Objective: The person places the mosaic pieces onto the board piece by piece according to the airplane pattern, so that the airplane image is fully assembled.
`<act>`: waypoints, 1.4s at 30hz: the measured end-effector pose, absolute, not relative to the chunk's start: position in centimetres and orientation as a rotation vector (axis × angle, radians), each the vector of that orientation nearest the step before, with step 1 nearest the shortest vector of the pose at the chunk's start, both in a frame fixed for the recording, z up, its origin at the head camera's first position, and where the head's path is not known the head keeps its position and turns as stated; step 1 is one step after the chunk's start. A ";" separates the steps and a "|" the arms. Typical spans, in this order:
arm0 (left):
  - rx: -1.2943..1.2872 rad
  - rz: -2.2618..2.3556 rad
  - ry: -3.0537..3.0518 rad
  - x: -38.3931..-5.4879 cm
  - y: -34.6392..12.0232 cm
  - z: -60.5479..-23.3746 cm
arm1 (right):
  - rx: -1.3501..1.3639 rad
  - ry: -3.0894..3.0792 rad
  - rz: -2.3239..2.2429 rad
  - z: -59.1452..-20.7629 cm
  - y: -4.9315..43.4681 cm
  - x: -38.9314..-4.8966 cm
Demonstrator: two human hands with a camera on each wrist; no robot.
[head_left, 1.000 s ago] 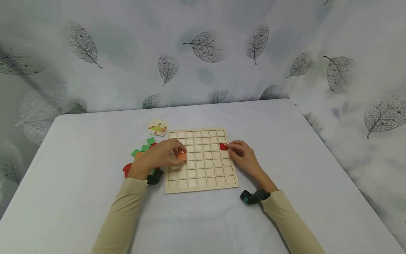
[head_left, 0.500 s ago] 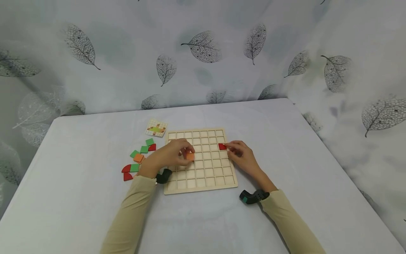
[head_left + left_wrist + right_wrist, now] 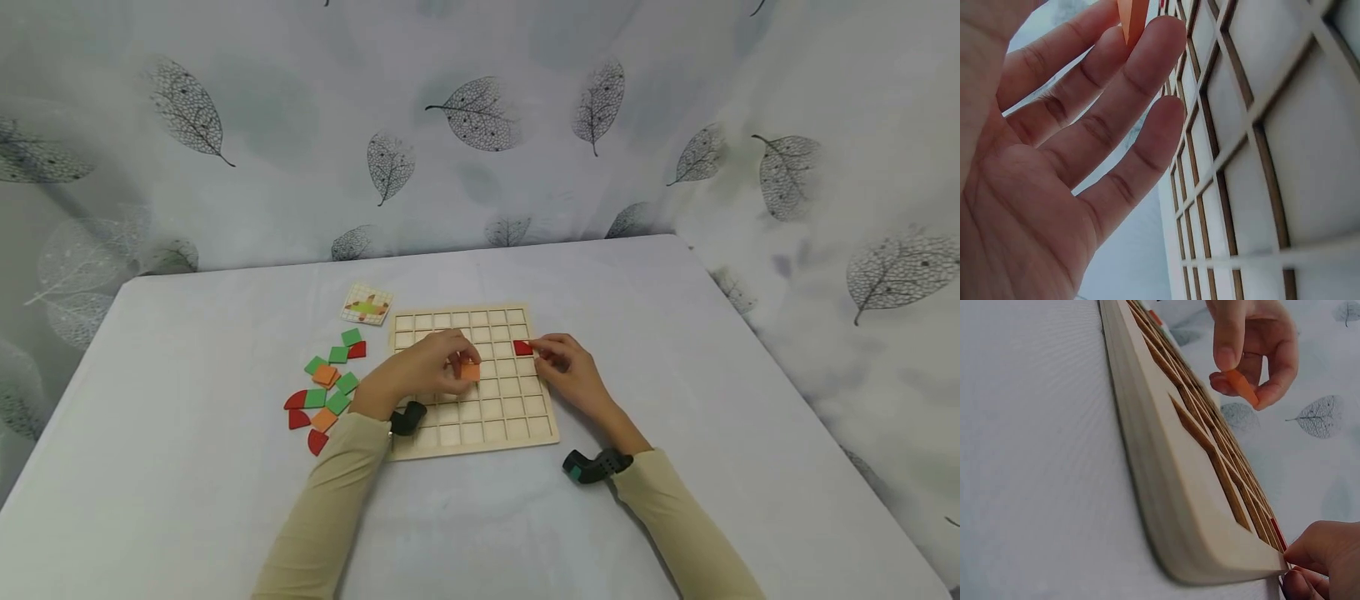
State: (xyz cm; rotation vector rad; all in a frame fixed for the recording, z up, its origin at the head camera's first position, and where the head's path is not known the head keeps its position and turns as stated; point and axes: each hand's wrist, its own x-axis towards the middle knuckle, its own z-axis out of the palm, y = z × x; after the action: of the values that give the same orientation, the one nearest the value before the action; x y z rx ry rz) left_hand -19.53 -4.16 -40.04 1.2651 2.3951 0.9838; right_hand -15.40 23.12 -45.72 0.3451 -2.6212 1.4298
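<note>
In the head view, a wooden grid board (image 3: 510, 408) lies on the white table. My left hand (image 3: 423, 367) pinches an orange square tile (image 3: 470, 372) over the middle of the board. The right wrist view shows the same orange tile (image 3: 1242, 386) between thumb and fingers, raised off the grid; in the left wrist view the other fingers (image 3: 1154, 134) are spread beside the cells. A red piece (image 3: 522, 347) sits in a cell by the board's right edge. My right hand (image 3: 572, 375) grips that edge, its fingertips right at the red piece.
Left of the board lie several loose pieces: green squares (image 3: 338, 355), orange squares (image 3: 324, 419) and red quarter-rounds (image 3: 317, 441). A pattern card (image 3: 367, 304) lies behind them. A leaf-print cloth (image 3: 480, 183) hangs behind the table.
My left hand has carried the orange tile rightward from the board's left part to its middle, uncovering loose pieces. My right hand has stayed at the right edge.
</note>
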 end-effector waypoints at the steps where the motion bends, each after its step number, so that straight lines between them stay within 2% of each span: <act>1: 1.266 0.984 2.397 -19.5 -4.0 -40.1 | 0.345 -2.620 1.431 -45.8 23.1 -15.4; 20: 1.269 0.972 2.409 -20.3 -1.0 -40.1 | 0.359 -2.613 1.427 -45.5 22.9 -15.4; 42: 1.087 0.953 2.541 -19.5 2.5 -41.3 | 0.337 -2.625 1.429 -45.3 22.9 -15.3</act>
State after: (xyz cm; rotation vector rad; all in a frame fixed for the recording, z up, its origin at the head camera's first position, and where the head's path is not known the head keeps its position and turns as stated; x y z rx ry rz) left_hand -19.51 2.53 -41.34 1.0868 2.5407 0.9534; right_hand -15.29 22.88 -45.33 0.3370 -2.6253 1.4292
